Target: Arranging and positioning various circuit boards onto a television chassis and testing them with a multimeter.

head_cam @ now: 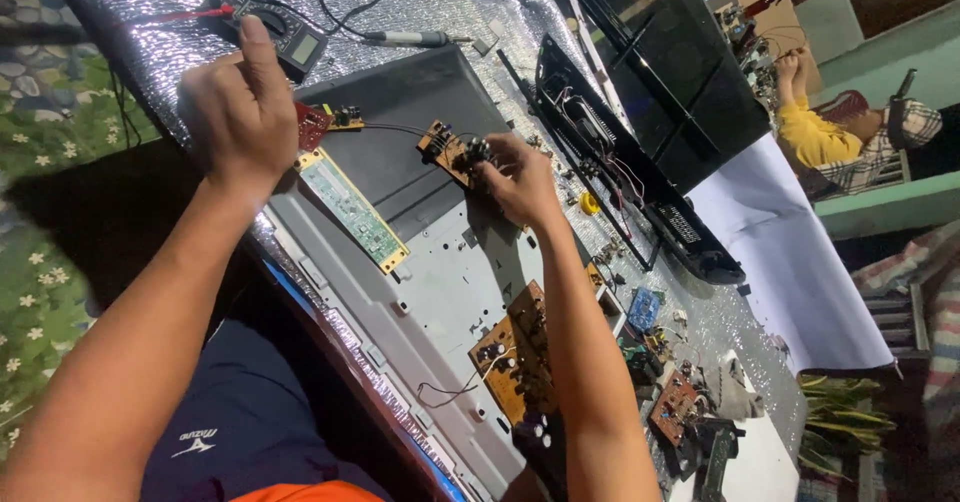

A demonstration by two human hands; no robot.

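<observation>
Silver foil matting (pixel 150 22) covers the work surface, with a grey television back panel (pixel 440 282) lying diagonally across it. On the panel's upper part the right hand (pixel 515 177) pinches a small brown circuit board (pixel 448 150), its long axis running diagonally. The left hand (pixel 240 102), fingers curled, grips a red board (pixel 310 125).
</observation>
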